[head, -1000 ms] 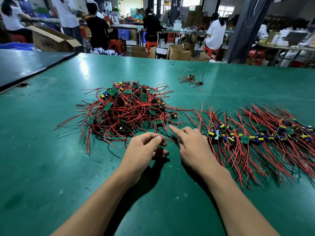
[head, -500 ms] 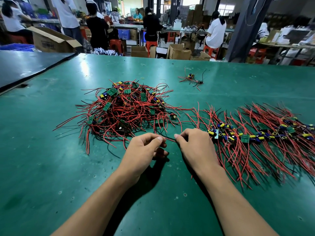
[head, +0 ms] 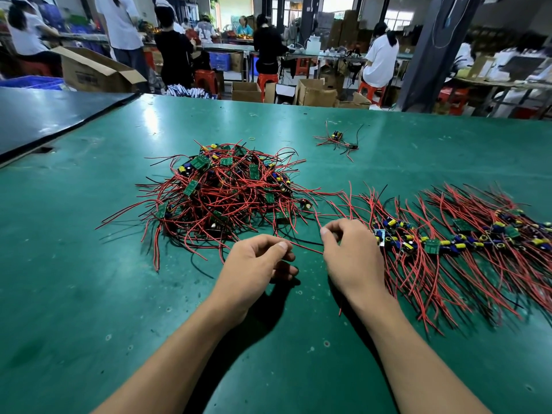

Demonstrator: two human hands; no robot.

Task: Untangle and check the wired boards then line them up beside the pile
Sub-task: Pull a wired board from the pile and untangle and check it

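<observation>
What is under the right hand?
Red wires of the lined-up row on the green table emerge from under the right hand; whatever lies beneath its palm is covered.

The green table (head: 89,294) is scuffed and pocked, and glossy with glare toward its far edge. Near that far edge lies a small pale ring (head: 253,138), maybe a rubber band. A darker table (head: 44,115) butts against the far left corner. Behind it an open cardboard box (head: 89,73) stands beside a blue crate (head: 30,83). Just past the far edge, more open cartons (head: 316,92) sit on the floor among red stools (head: 206,80). Further back, a person in a white top (head: 380,61) sits at a cluttered bench, and two people in black (head: 268,46) stand facing away. A dark pillar (head: 430,55) rises beyond the far right corner.
</observation>
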